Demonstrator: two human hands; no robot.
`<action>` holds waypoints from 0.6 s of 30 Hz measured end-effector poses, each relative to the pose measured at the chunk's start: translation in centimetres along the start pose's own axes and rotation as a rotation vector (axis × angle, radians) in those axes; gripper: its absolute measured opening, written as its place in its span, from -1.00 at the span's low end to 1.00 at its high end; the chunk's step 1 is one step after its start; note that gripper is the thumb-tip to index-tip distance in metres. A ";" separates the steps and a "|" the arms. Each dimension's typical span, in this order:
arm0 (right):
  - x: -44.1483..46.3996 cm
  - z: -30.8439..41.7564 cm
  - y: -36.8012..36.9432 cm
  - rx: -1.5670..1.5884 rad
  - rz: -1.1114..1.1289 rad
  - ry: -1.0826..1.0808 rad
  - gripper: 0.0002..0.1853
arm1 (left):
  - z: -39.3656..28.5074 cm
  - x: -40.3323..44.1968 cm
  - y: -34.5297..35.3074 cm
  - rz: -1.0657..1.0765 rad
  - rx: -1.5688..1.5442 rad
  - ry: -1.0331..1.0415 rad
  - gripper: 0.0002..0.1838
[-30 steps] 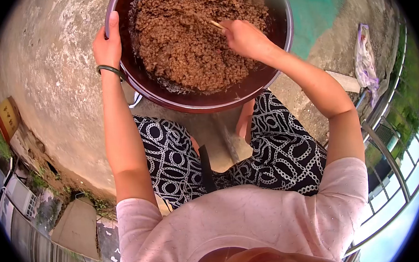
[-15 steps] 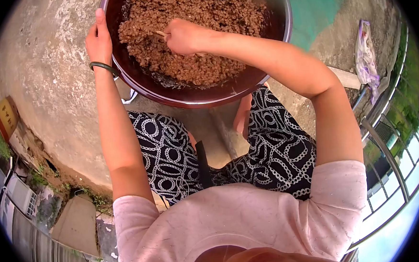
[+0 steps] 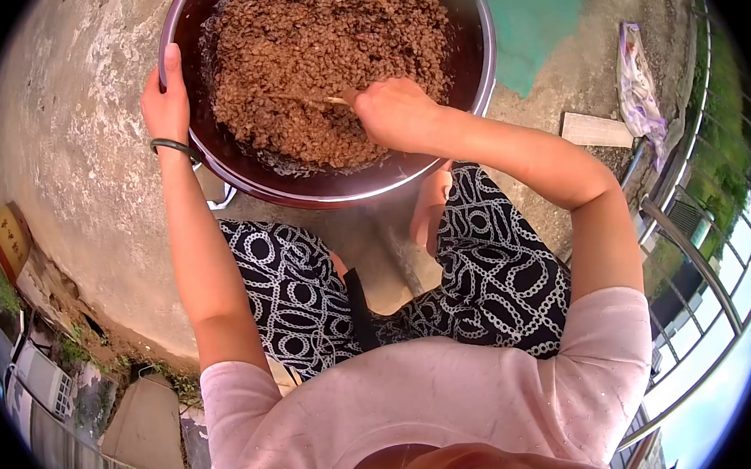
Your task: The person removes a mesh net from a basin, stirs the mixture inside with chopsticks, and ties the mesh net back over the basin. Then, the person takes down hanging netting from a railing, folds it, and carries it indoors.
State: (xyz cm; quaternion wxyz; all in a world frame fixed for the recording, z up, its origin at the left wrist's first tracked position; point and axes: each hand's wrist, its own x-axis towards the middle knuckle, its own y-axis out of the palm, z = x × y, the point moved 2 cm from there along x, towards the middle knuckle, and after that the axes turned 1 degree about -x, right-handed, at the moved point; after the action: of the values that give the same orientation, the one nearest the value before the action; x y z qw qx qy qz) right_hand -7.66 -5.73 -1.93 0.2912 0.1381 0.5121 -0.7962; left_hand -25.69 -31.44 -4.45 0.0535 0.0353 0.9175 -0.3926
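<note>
Plastic bag [image 3: 637, 89] nr slab [image 3: 597, 130], R of basin [image 3: 465, 44].

Brown, clumped grain [image 3: 321, 49] lies in a round maroon basin [image 3: 465, 40], a pale stick [image 3: 336, 101] partly sunk in it.

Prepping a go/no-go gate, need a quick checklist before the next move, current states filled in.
1. Left grip on the basin rim: ok.
2. Right grip closed on the light-coloured utensil: ok.
3. Utensil's working end visible: not ok, looks covered by brown grains.
4. Bangle clear of the grains: ok, outside the basin.
5. Grains inside the near rim: ok.
6. Basin supported underneath: cannot tell, base hidden.
</note>
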 end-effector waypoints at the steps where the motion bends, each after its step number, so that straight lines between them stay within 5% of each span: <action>1: 0.1 0.2 -0.5 -0.003 0.008 -0.003 -0.79 | -0.1 0.3 0.0 0.007 0.022 -0.009 -0.08; 15: -1.9 -8.8 -3.2 -0.346 -0.144 0.438 -0.80 | 0.6 0.1 0.2 -0.016 0.070 0.029 -0.04; 18: -2.6 -6.0 -3.0 -0.093 -0.207 0.269 -0.72 | 0.2 -0.3 0.2 -0.037 0.025 0.028 -0.11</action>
State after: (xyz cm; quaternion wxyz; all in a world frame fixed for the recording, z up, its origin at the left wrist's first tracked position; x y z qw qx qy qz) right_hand -7.89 1.40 -1.04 0.1425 0.1764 0.5943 -0.7717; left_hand -25.35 -31.49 -4.72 0.0327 0.0245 0.9137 -0.4042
